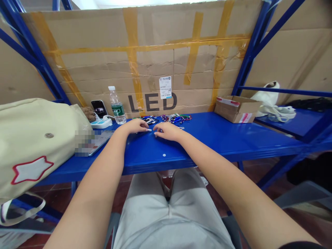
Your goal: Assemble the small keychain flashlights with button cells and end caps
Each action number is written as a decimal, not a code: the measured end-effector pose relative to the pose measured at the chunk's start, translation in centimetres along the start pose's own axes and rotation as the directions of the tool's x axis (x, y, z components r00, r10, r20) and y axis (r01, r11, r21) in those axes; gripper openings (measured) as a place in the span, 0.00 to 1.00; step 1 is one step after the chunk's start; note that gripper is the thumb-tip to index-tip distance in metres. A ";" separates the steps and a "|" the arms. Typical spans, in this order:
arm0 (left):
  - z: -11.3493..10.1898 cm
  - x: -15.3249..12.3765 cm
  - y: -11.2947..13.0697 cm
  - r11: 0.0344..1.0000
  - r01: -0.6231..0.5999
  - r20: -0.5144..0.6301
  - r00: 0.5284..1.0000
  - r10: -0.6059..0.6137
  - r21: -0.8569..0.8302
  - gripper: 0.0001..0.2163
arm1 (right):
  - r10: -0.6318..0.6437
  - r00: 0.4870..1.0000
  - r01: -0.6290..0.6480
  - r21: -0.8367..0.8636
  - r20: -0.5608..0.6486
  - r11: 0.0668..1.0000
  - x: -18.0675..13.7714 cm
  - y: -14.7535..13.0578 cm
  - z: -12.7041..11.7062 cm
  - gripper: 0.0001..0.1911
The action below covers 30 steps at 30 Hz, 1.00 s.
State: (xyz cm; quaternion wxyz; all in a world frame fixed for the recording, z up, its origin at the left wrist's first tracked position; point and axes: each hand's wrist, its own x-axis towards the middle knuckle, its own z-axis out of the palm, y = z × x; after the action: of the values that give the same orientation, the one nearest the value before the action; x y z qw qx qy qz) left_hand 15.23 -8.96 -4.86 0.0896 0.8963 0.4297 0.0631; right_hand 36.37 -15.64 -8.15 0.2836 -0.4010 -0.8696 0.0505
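Note:
My left hand (pixel 138 126) is over the blue tabletop, its fingers bent and pinched around a small white stick-like piece (pixel 148 130). Facing it across a small gap is my right hand (pixel 167 131), with curved fingers slightly apart and nothing visible in them. Just behind both hands lies a pile of small, thin, shiny items (pixel 178 119) in blue, red, green and silver, too small to name exactly. More dark and silver pieces (pixel 151 120) lie behind the left hand. A white looped piece (pixel 181 128) rests beside the right wrist.
On the blue table (pixel 220 138), a water bottle (pixel 118 109), phone (pixel 99 108) and white power strip (pixel 101 122) stand back left. A tablet (pixel 100 142) lies beside a cream bag (pixel 38 138). An open cardboard box (pixel 236 109) sits right. Cardboard (pixel 103 69) walls the back.

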 end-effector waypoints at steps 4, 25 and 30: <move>0.2 0.2 0.0 0.988 0.086 -0.005 0.996 -0.086 0.130 0.14 | 0.116 0.990 -0.085 0.324 -0.075 0.942 -0.8 -0.7 -2.1 0.11; 1.4 0.6 4.2 0.961 -0.227 0.049 0.970 0.237 -0.157 0.13 | 0.082 0.823 -0.125 0.039 0.562 0.991 -2.2 -1.9 -3.7 0.18; 1.6 1.0 3.1 0.985 -0.148 0.009 0.989 0.149 -0.090 0.10 | 0.332 0.856 -0.288 -0.168 0.396 0.943 -2.1 0.0 -4.0 0.12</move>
State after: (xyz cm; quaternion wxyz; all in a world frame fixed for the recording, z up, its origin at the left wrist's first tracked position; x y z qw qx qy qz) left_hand 18.49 -10.22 -5.68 0.1280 0.9214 0.3578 0.0815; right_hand 39.54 -17.69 -5.77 0.0576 -0.5297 -0.8353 0.1359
